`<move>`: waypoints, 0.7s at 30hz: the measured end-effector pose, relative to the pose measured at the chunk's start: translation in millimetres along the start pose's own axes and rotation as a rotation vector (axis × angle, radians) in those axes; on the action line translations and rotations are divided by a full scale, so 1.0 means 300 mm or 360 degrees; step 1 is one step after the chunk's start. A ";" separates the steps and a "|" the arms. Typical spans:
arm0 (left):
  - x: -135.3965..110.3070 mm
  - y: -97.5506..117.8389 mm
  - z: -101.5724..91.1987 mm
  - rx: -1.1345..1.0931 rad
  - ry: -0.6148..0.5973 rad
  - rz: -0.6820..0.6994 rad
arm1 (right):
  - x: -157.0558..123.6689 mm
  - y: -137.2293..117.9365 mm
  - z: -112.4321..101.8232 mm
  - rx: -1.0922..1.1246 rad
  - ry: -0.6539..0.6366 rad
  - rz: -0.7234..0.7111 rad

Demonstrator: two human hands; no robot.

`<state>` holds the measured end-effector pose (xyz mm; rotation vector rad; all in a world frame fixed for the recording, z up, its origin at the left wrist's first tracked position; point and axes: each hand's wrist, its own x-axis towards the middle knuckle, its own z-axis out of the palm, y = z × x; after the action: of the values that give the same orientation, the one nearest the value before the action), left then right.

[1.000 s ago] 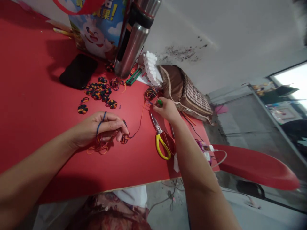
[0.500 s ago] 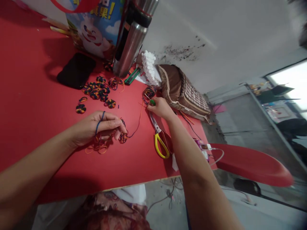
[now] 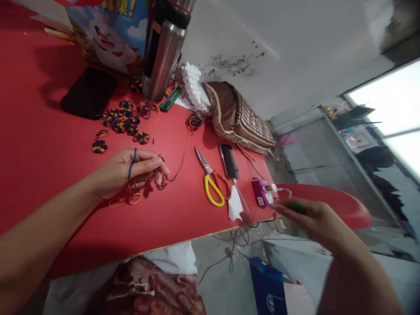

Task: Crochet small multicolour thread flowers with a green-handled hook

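My left hand (image 3: pixel 139 168) pinches a small piece of dark and orange yarn work (image 3: pixel 162 182) above the red table. Blue yarn loops around the back of this hand, and orange loops dangle beneath it. From the piece, a thin strand runs to a yarn bundle (image 3: pixel 196 119). My right hand (image 3: pixel 315 218) is out past the table's right edge, blurred by motion. Its fingers are closed on a green-handled crochet hook (image 3: pixel 297 205), mostly hidden and smeared. Several finished yarn flowers (image 3: pixel 121 121) lie beyond my left hand.
Yellow-and-orange-handled scissors (image 3: pixel 215 190) lie mid-table, beside a charging phone (image 3: pixel 229 161) and white paper (image 3: pixel 235 204). A purple power adapter (image 3: pixel 258 193) is near the right edge. Behind stand a steel flask (image 3: pixel 164 59), a green cutter (image 3: pixel 170 99) and a brown cushion (image 3: pixel 244 111).
My right hand has swung from beside the yarn bundle to the far right, off the table, carrying the crochet hook. My left hand keeps its pinch. The phone is now uncovered.
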<state>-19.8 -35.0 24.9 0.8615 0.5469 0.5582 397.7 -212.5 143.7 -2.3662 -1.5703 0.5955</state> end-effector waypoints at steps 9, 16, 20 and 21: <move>-0.007 0.010 -0.031 -0.0015 0.0135 0.0262 | 0.241 -0.691 0.454 0.0983 -0.1051 -0.0587; -0.010 0.040 -0.065 -0.0134 0.0244 0.0533 | 0.390 -0.648 0.477 0.1215 -0.0917 -0.0273; -0.012 0.050 -0.062 -0.0110 0.0164 0.0527 | 0.401 -0.569 0.416 0.1393 -0.0566 -0.0237; -0.013 0.052 -0.059 -0.0104 0.0107 0.0538 | 0.393 -0.571 0.418 0.1400 -0.0542 -0.0252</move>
<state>-37.6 -19.7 29.0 0.8808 0.4434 0.9110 239.5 -39.7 79.4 -1.5187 -1.2075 1.3605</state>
